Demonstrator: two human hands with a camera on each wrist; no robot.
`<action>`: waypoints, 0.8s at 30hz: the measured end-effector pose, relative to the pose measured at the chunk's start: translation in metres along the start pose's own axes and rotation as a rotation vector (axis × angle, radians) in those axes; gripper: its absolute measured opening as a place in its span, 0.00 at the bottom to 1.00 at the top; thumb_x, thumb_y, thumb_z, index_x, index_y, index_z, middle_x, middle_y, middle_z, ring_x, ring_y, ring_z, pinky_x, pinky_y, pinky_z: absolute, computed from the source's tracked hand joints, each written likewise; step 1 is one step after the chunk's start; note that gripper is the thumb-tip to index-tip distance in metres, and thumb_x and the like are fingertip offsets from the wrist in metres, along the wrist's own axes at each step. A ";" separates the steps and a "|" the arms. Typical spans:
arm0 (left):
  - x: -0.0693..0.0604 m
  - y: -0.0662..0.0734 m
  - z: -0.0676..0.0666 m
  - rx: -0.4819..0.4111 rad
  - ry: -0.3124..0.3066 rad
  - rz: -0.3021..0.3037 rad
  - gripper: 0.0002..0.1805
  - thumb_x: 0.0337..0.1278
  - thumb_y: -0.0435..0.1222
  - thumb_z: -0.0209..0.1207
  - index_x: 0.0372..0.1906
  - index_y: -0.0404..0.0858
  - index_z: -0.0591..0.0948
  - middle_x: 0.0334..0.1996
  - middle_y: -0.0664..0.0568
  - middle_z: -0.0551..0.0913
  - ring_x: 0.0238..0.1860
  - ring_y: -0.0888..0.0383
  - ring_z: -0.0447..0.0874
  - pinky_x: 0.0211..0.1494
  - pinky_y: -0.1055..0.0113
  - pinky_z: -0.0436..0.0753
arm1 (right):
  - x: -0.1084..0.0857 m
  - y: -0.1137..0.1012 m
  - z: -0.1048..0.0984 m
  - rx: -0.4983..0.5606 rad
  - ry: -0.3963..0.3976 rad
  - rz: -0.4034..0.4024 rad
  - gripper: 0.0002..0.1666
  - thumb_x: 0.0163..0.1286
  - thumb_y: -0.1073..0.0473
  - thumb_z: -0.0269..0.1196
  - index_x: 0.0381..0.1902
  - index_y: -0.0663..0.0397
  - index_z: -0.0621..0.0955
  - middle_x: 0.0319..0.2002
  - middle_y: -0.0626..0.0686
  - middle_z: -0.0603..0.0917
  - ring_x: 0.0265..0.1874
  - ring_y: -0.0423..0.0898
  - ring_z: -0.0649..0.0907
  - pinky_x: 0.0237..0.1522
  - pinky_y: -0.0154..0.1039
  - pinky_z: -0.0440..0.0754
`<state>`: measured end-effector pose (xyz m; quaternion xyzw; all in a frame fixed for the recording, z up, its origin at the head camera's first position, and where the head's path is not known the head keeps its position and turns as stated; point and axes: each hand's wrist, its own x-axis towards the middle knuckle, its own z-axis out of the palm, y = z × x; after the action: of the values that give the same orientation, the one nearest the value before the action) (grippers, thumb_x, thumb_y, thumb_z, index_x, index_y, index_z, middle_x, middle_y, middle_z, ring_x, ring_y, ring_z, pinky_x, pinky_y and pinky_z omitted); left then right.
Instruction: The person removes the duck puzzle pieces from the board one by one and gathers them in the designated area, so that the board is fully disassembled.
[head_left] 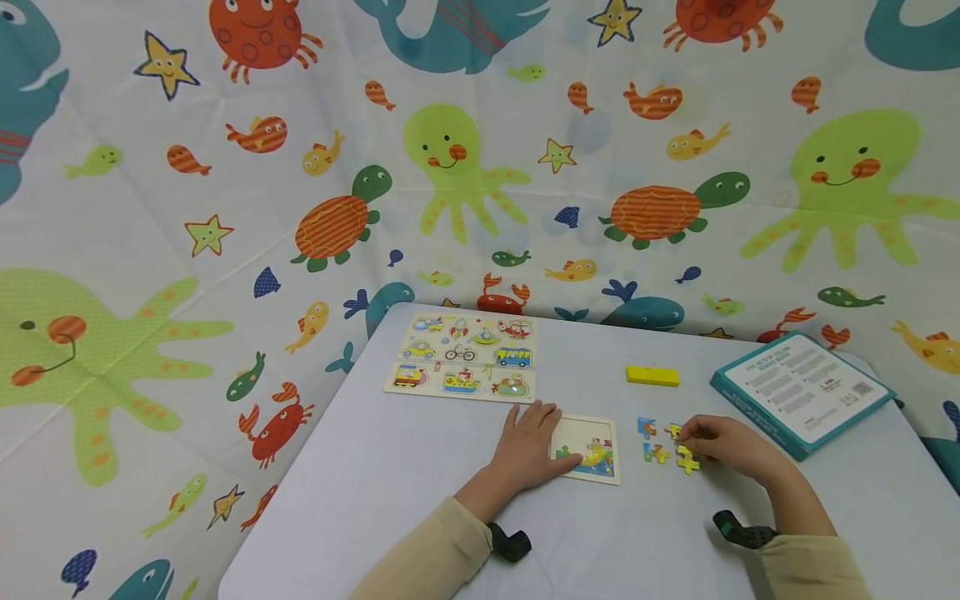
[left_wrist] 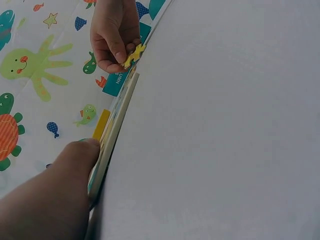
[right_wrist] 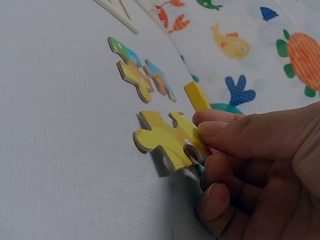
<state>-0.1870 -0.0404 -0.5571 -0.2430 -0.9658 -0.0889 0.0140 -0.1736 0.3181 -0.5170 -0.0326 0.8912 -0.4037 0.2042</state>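
Note:
My left hand (head_left: pixel 528 446) rests on the left side of a small wooden puzzle tray (head_left: pixel 577 427), fingers extended and thumb across its lower part. Several colourful pieces sit in the lower part of the tray, while bare wood shows above. With thumb and fingers, my right hand (head_left: pixel 723 446) pinches a yellow jigsaw piece (right_wrist: pixel 167 137), tilted and just over the table in the right wrist view. Beside it lie loose jigsaw pieces, one blue and orange (head_left: pixel 647 427) and another with green and yellow (right_wrist: pixel 132 70). The fingers hide part of the held piece.
A vehicle picture board (head_left: pixel 461 357) lies at the back left of the white table (head_left: pixel 360 483). Behind the loose pieces is a yellow block (head_left: pixel 652 376). A teal-edged box (head_left: pixel 802 393) occupies the back right. A sea-animal cloth (head_left: pixel 480 192) hangs behind.

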 end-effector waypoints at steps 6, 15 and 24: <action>0.000 0.000 0.000 -0.006 -0.001 -0.004 0.48 0.57 0.74 0.44 0.74 0.48 0.65 0.73 0.57 0.65 0.78 0.55 0.55 0.78 0.46 0.54 | -0.002 -0.001 -0.001 -0.011 0.010 -0.006 0.10 0.71 0.56 0.61 0.46 0.55 0.80 0.38 0.54 0.79 0.35 0.47 0.77 0.33 0.36 0.77; 0.001 0.002 0.000 -0.007 -0.001 -0.020 0.48 0.57 0.74 0.45 0.74 0.48 0.65 0.73 0.57 0.65 0.78 0.55 0.55 0.79 0.46 0.53 | -0.002 -0.003 -0.002 -0.031 0.031 0.007 0.14 0.71 0.53 0.61 0.48 0.55 0.81 0.40 0.53 0.80 0.36 0.47 0.77 0.34 0.37 0.78; 0.002 0.005 -0.001 -0.004 -0.011 -0.042 0.48 0.57 0.74 0.45 0.74 0.48 0.65 0.72 0.57 0.66 0.77 0.55 0.56 0.79 0.46 0.53 | 0.005 -0.019 0.005 -0.024 0.036 0.007 0.14 0.71 0.50 0.62 0.48 0.52 0.81 0.43 0.54 0.80 0.36 0.48 0.78 0.35 0.38 0.77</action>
<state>-0.1865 -0.0357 -0.5552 -0.2230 -0.9706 -0.0899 0.0061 -0.1778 0.3004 -0.5074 -0.0248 0.8996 -0.3930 0.1889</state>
